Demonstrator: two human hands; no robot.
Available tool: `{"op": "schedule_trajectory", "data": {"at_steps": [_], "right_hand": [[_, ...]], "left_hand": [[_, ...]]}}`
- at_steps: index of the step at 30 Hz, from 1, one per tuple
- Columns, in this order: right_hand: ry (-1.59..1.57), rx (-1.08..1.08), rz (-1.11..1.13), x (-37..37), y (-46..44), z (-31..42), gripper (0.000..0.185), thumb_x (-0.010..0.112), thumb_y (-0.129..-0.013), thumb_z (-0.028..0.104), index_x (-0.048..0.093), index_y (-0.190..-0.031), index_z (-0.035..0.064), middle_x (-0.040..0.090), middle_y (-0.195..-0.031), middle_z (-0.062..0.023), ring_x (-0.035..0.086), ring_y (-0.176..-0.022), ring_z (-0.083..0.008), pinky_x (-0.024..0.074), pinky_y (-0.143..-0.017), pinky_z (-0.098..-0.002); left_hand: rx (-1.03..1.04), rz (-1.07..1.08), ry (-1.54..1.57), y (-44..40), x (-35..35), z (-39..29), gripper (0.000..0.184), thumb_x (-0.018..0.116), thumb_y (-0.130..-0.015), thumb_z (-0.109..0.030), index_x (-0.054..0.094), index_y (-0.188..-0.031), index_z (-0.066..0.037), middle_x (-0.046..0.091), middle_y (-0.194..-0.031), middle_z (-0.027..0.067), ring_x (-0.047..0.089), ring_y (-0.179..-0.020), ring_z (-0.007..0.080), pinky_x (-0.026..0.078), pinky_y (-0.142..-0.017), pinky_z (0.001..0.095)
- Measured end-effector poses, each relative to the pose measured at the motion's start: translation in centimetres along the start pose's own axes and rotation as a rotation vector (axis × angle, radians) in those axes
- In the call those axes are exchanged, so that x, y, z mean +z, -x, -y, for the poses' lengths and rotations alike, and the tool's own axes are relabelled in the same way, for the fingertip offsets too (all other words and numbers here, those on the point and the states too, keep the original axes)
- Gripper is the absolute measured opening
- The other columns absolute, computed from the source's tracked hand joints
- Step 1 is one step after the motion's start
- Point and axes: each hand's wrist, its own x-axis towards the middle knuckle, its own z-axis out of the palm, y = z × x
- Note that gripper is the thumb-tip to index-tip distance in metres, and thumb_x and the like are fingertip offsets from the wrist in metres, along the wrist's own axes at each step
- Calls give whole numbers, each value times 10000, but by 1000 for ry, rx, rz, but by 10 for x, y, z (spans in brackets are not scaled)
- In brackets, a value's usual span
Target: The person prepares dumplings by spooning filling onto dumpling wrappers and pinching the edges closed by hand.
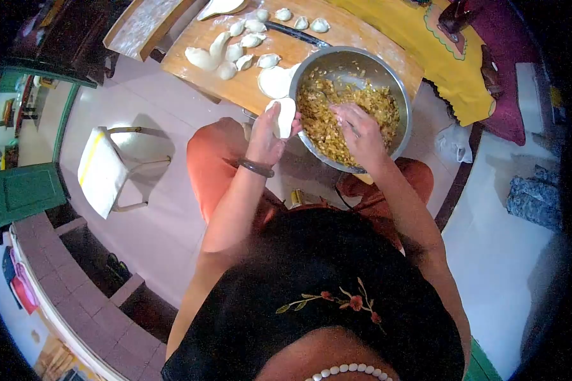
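My left hand (271,136), with a dark bangle at the wrist, holds a flat round dough wrapper (282,119) just left of the metal bowl (400,86). Chopped brownish-yellow filling (327,130) lies in the bowl. My right hand (360,130) is over the filling inside the bowl, its fingers closed; what they grip is hard to make out. Flat wrappers (274,82) rest on the wooden board (356,37) beside the bowl's left rim. Several folded dumplings (269,61) and pieces of dough (203,58) sit farther left on the board.
A dark-handled tool (295,33) lies on the board behind the bowl. A small chair (102,171) stands on the floor at the left. Yellow cloth (451,70) is at the upper right, with a white plastic bag (454,143) below it.
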Motion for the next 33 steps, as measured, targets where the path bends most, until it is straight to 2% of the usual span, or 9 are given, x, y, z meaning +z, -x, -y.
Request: {"op": "schedule_trajectory", "data": {"at_steps": [4,7,10,16,24,27,28,31,33], "right_hand": [[-195,118,-76,1,7,-1,191,506,-840,-15,605,-1003,-12,621,-963,-140,625,-836,-234,492,-756,-312],[-398,385,-133,2,0,3,182,456,-874,6,608,-968,-31,630,-905,-112,624,-789,-196,487,-733,-296],[-365,339,-209,11,-6,-7,212,415,-920,71,594,-933,-41,637,-834,-107,623,-740,-174,489,-707,-293],[-724,568,-364,16,-17,-23,256,384,-950,124,586,-933,-33,626,-793,-114,611,-694,-165,501,-681,-301],[-817,640,-479,13,-19,-39,260,404,-951,160,582,-936,-28,623,-742,-116,608,-629,-184,508,-620,-314],[-802,646,-538,3,-15,-43,261,417,-951,177,585,-927,-22,619,-714,-107,594,-594,-172,492,-586,-300],[-790,646,-546,-2,-13,-42,264,421,-952,182,588,-924,-21,618,-713,-104,591,-589,-170,489,-580,-299],[-834,573,-571,-15,-3,-45,274,433,-951,197,591,-915,-23,613,-705,-104,589,-583,-169,487,-575,-296],[-864,573,-587,-21,3,-47,271,433,-951,198,582,-933,-28,609,-714,-110,587,-580,-171,485,-569,-295]], "left_hand": [[6,24,25,-2,-4,2,342,518,-910,-253,427,-1145,-21,567,-923,127,574,-733,176,539,-661,299],[2,3,24,0,-2,1,343,530,-904,-249,427,-1148,-32,568,-932,131,573,-734,179,539,-666,299],[5,5,19,1,0,1,350,536,-900,-251,424,-1152,-36,567,-946,135,573,-733,178,538,-673,301],[6,18,-3,-3,-5,2,363,521,-907,-271,415,-1159,-33,565,-949,138,574,-727,178,539,-681,313],[25,30,-19,2,2,-2,341,456,-937,-250,432,-1156,11,588,-932,131,596,-732,206,537,-699,324],[118,23,-173,4,8,-4,316,437,-944,-233,463,-1133,20,591,-974,137,608,-811,218,532,-717,335],[141,85,-201,7,9,-7,300,439,-945,-223,485,-1116,20,590,-1020,123,599,-900,211,517,-756,328],[262,-80,-250,13,24,-10,297,445,-945,-222,485,-1125,10,591,-1026,85,587,-921,200,498,-784,310],[290,-54,-257,10,25,-10,307,451,-945,-229,471,-1145,2,571,-1057,70,570,-941,189,480,-806,321]]}}
